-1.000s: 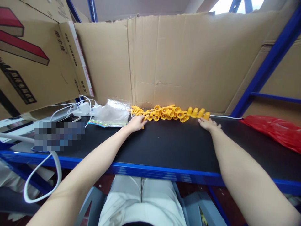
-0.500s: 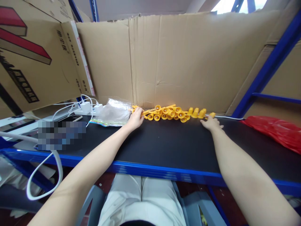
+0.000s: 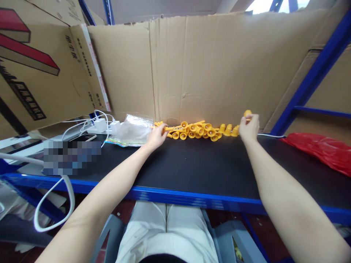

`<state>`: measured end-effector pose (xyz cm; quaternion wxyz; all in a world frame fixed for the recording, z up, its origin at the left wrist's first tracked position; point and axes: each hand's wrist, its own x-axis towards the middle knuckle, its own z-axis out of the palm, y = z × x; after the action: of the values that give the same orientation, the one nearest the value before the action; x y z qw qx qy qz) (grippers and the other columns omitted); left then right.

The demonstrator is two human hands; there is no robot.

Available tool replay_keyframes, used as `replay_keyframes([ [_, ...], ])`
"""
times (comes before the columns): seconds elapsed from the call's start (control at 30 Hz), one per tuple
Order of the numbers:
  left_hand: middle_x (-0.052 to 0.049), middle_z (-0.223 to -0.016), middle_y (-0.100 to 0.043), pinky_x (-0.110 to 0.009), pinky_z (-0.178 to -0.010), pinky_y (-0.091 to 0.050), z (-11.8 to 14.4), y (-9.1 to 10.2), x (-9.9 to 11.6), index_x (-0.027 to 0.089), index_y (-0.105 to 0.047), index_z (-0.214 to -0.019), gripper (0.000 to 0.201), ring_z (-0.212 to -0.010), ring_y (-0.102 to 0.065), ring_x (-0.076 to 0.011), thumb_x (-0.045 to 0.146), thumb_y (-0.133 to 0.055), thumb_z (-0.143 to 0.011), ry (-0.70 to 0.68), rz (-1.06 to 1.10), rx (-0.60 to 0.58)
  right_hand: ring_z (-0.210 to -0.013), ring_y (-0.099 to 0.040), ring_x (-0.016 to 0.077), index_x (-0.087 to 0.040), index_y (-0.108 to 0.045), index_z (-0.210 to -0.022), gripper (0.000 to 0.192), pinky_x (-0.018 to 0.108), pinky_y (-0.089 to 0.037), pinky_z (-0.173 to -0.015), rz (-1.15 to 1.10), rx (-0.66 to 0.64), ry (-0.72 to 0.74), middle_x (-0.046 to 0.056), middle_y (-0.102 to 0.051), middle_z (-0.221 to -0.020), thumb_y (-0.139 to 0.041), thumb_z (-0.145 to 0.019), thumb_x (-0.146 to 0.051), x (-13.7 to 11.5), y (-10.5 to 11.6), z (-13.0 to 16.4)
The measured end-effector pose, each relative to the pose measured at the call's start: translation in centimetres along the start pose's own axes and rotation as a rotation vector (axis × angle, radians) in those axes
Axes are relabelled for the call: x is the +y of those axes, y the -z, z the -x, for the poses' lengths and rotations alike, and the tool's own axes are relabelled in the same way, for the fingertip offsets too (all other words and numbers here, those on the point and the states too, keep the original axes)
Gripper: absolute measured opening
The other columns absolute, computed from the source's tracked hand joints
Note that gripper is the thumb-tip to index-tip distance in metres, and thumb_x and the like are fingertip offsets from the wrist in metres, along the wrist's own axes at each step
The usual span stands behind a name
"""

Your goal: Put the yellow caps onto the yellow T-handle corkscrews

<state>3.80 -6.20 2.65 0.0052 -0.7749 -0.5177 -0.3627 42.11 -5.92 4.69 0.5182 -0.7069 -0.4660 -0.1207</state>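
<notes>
A clear crinkled plastic bag (image 3: 131,132) lies at the left on the black table top (image 3: 197,168). The left hand (image 3: 156,136) rests beside it; its fingers seem to pinch a long yellow plastic piece (image 3: 169,128), though this is small. The heap of yellow plastic cone-shaped caps (image 3: 201,131) lies along the brown cardboard wall (image 3: 208,69). The right hand (image 3: 249,128) holds one yellow cap (image 3: 247,113) raised above the row.

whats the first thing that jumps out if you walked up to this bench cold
The bright yellow plastic pieces heaped in a row at the back of the black benchtop, against the cardboard wall. The right hand holds one yellow piece lifted above the row's right end, while the left hand touches its left end beside a clear plastic bag. A red bag lies far right.
</notes>
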Motion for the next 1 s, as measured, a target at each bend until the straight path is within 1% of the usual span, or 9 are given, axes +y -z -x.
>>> replay_keyframes([
  [0.13,-0.010,-0.101,-0.064,-0.033,-0.079,-0.045,0.0,0.3,0.0,0.021,-0.051,-0.122,0.039,-0.086,-0.059,-0.0219,0.032,-0.050,-0.084,0.043,-0.036,0.025,-0.091,-0.054,0.0179,-0.019,-0.036,-0.107,0.027,0.029,-0.038,-0.082,-0.140,0.029,0.163,0.011,-0.053,-0.109,-0.046,-0.083,-0.029,-4.5,0.2,0.4],
  [0.23,-0.010,-0.100,-0.063,-0.034,-0.079,-0.045,0.0,0.4,-0.1,0.021,-0.048,-0.125,0.044,-0.086,-0.059,-0.0227,0.033,-0.052,-0.083,0.065,-0.050,0.031,-0.085,-0.057,0.0174,-0.019,-0.036,-0.114,0.038,0.031,-0.042,-0.077,-0.208,-0.066,0.254,0.010,-0.055,-0.107,-0.050,-0.081,-0.029,-7.5,0.1,1.3],
  [0.33,-0.010,-0.098,-0.063,-0.034,-0.079,-0.045,-0.1,0.3,-0.3,0.022,-0.048,-0.126,0.045,-0.087,-0.059,-0.0231,0.033,-0.052,-0.083,0.070,-0.049,0.021,-0.082,-0.058,0.0181,-0.020,-0.045,-0.107,0.035,0.031,-0.044,-0.070,-0.242,-0.297,0.355,0.007,-0.058,-0.099,-0.057,-0.076,-0.030,-9.7,-0.1,2.9],
  [0.43,-0.009,-0.098,-0.063,-0.035,-0.081,-0.045,-0.1,0.3,-0.4,0.023,-0.049,-0.125,0.044,-0.089,-0.059,-0.0232,0.033,-0.053,-0.082,0.069,-0.041,-0.005,-0.074,-0.057,0.0172,-0.022,-0.049,-0.095,0.028,0.030,-0.044,-0.066,-0.219,-0.632,0.524,0.003,-0.060,-0.089,-0.063,-0.071,-0.026,-11.1,-0.2,5.0],
  [0.53,-0.010,-0.103,-0.062,-0.036,-0.082,-0.045,-0.1,0.1,-0.6,0.023,-0.050,-0.125,0.045,-0.092,-0.058,-0.0239,0.031,-0.053,-0.081,0.059,-0.041,-0.030,-0.074,-0.056,0.0180,-0.022,-0.047,-0.088,0.021,0.030,-0.044,-0.068,-0.099,-0.803,0.717,0.002,-0.060,-0.084,-0.059,-0.071,-0.016,-11.8,-0.4,7.0],
  [0.6,-0.010,-0.106,-0.062,-0.037,-0.084,-0.044,-0.1,0.0,-0.7,0.023,-0.051,-0.124,0.045,-0.094,-0.058,-0.0246,0.030,-0.054,-0.080,0.046,-0.046,-0.044,-0.079,-0.056,0.0195,-0.021,-0.045,-0.085,0.017,0.031,-0.043,-0.070,-0.067,-0.827,0.809,0.004,-0.060,-0.087,-0.056,-0.073,-0.015,-11.9,-0.8,7.8],
  [0.67,-0.010,-0.105,-0.062,-0.037,-0.084,-0.045,0.0,-0.1,-0.7,0.023,-0.052,-0.122,0.044,-0.095,-0.058,-0.0251,0.031,-0.055,-0.079,0.042,-0.059,-0.069,-0.082,-0.057,0.0209,-0.022,-0.044,-0.083,0.015,0.032,-0.043,-0.070,-0.058,-0.824,0.844,0.006,-0.059,-0.089,-0.055,-0.074,-0.016,-11.9,-1.1,8.1],
  [0.87,-0.010,-0.103,-0.063,-0.036,-0.084,-0.044,0.2,0.0,-0.4,0.023,-0.057,-0.116,0.039,-0.101,-0.056,-0.0260,0.031,-0.057,-0.078,0.036,-0.097,-0.126,-0.079,-0.057,0.0210,-0.022,-0.043,-0.083,0.017,0.031,-0.043,-0.068,0.009,-0.821,0.801,0.006,-0.060,-0.088,-0.057,-0.074,-0.017,-10.9,-1.7,7.5],
  [1.0,-0.011,-0.103,-0.063,-0.035,-0.080,-0.045,0.3,0.2,-0.2,0.023,-0.058,-0.117,0.040,-0.097,-0.058,-0.0265,0.031,-0.057,-0.078,0.067,-0.117,-0.157,-0.078,-0.057,0.0204,-0.021,-0.044,-0.085,0.018,0.030,-0.042,-0.067,0.013,-0.811,0.770,0.005,-0.060,-0.086,-0.058,-0.074,-0.018,-10.4,-1.9,7.3],
])
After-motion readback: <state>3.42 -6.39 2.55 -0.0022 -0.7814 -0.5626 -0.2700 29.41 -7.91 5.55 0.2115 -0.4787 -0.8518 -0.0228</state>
